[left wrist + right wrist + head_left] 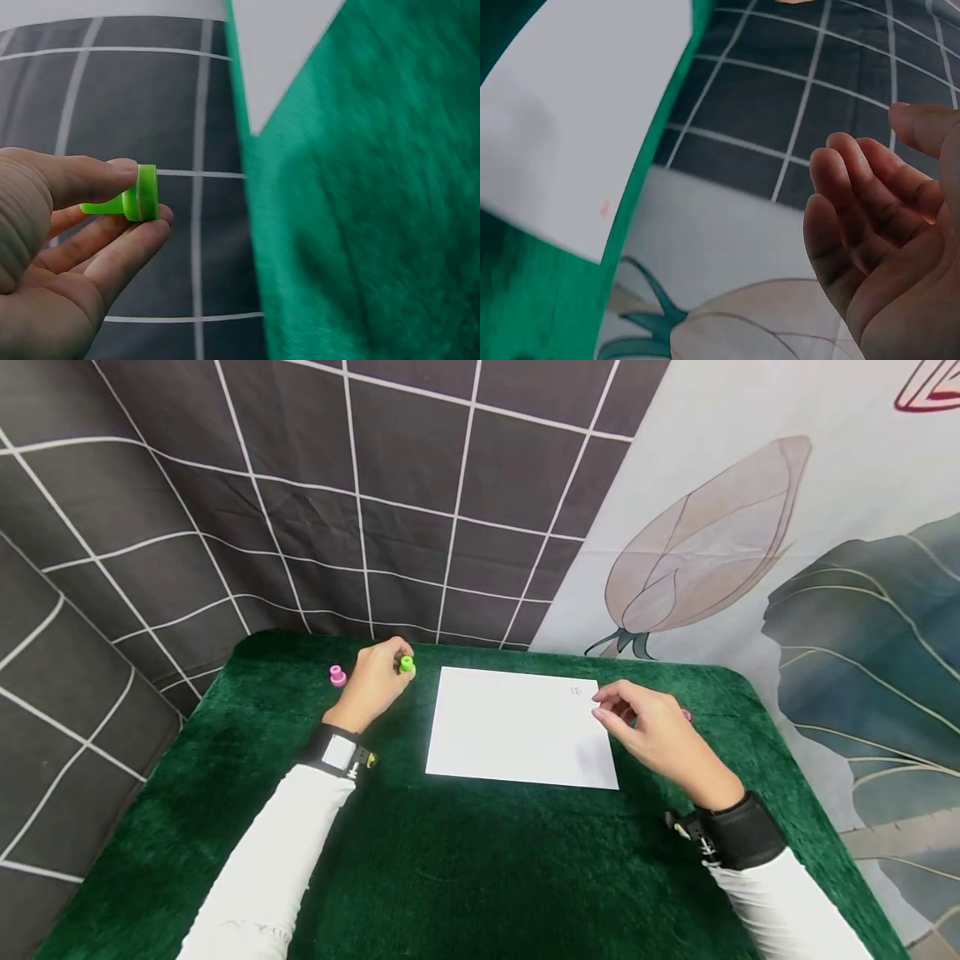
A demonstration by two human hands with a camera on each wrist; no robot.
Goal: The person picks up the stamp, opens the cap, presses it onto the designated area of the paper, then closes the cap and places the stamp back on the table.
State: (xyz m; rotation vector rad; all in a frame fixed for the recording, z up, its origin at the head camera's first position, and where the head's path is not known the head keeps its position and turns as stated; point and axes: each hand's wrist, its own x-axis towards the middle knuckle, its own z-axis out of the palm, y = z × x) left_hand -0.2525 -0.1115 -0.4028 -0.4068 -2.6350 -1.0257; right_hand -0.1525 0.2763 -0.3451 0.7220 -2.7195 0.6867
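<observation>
Between thumb and fingers, my left hand point(372, 681) pinches a small bright green stamp point(407, 666), held beyond the paper's left edge. Up close in the left wrist view, the green stamp point(142, 196) has a round base and a narrower handle, lying sideways. A white sheet of paper point(517, 727) is spread on the green cloth, with a small red print point(575, 692) in its far right corner. Over the sheet's right edge hovers my right hand point(652, 731), fingers loosely bent and nothing in them; the right wrist view shows its bare palm.
A pink stamp point(337, 676) stands on the green cloth point(487, 860) to the left of my left hand. Just past my right hand a small pinkish-red thing point(686, 714) peeks out, mostly hidden. A dark gridded curtain point(405, 460) hangs behind the table.
</observation>
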